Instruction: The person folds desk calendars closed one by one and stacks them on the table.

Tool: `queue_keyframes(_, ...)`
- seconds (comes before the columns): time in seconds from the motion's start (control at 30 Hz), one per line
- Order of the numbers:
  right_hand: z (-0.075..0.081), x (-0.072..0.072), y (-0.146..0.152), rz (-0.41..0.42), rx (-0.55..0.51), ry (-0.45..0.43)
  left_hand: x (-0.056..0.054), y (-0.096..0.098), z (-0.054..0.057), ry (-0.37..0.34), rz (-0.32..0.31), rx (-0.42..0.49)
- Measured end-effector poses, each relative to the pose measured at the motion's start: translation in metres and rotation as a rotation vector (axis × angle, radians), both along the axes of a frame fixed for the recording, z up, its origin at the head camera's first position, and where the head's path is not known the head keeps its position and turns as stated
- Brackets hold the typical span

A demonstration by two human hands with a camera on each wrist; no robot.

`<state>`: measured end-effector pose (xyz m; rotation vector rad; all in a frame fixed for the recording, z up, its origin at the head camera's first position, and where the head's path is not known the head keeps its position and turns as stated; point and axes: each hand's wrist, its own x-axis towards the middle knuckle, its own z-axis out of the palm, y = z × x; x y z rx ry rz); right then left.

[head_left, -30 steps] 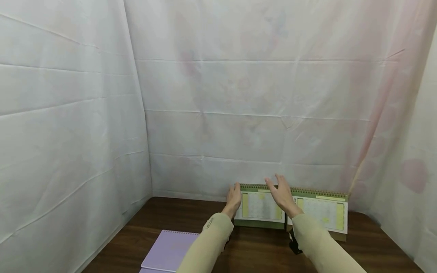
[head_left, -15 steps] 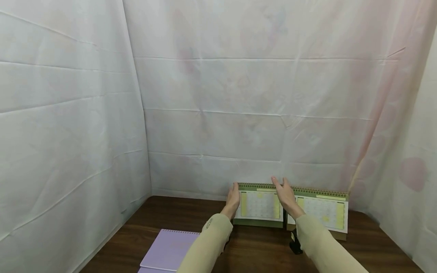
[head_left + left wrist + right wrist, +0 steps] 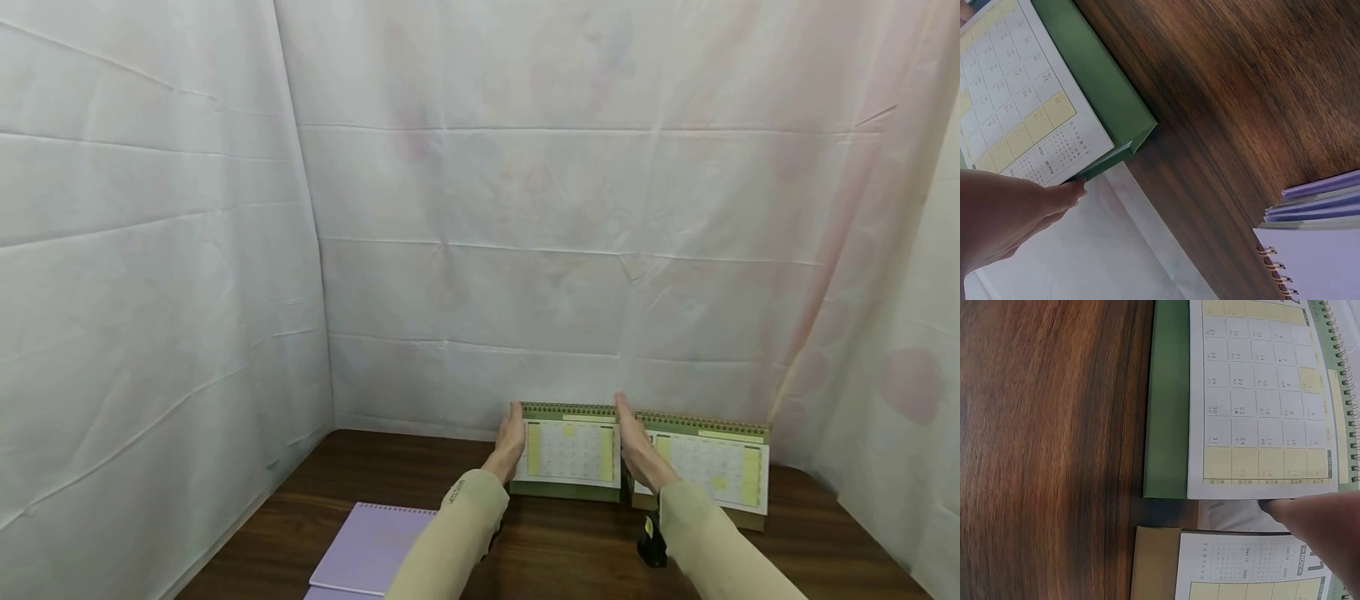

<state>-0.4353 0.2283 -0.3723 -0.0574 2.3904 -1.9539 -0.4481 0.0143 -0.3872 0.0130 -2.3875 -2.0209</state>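
Note:
A green-based desk calendar (image 3: 573, 454) stands upright at the back of the table, its white and yellow month page facing me. Along its left edge lies my left hand (image 3: 509, 440), fingers straight and touching the side; the left wrist view shows the fingertips by the calendar's side (image 3: 1100, 164). My right hand (image 3: 636, 448) is at the opposite edge, fingers extended, in the gap before a second, brown-based calendar (image 3: 716, 473). In the right wrist view one finger (image 3: 1310, 509) reaches into that gap. The far sides of both hands are hidden.
Purple spiral notebooks (image 3: 372, 546) lie stacked at the front left of the dark wooden table (image 3: 555, 554). A pale cloth wall (image 3: 480, 292) hangs close behind the calendars, with more cloth at both sides.
My right hand has moved right and down from in front of the green calendar to its right edge. That calendar has shifted slightly left, widening the gap. The left hand stays at its left edge.

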Motion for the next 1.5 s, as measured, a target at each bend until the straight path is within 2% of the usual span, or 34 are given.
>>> queue_keyframes(0.2, 0.004, 0.003, 0.0, 0.043, -0.055, -0.037, 0.002, -0.007, 0.004, -0.027, -0.022, 0.022)
queue_keyframes(0.47, 0.012, 0.008, 0.0, 0.097, -0.129, -0.071, 0.003, -0.016, 0.008, -0.085, -0.005, 0.065)
queue_keyframes(0.73, 0.018, 0.008, 0.003, 0.073, -0.136, -0.075, -0.001, -0.02, 0.017, -0.125, 0.011, 0.072)
queue_keyframes(0.97, 0.03, 0.01, 0.002, 0.008, -0.142, -0.062, 0.003, -0.028, 0.03, -0.119, -0.056, 0.079)
queue_keyframes(1.13, 0.038, 0.011, 0.002, 0.008, -0.13, -0.025, 0.0, -0.03, 0.037, -0.091, -0.081, 0.098)
queue_keyframes(1.27, 0.043, 0.012, 0.002, 0.008, -0.12, -0.008, -0.002, -0.03, 0.041, -0.077, -0.08, 0.111)
queue_keyframes(1.5, 0.044, 0.01, 0.001, 0.03, -0.163, -0.001, -0.006, -0.032, 0.047, -0.069, -0.067, 0.144)
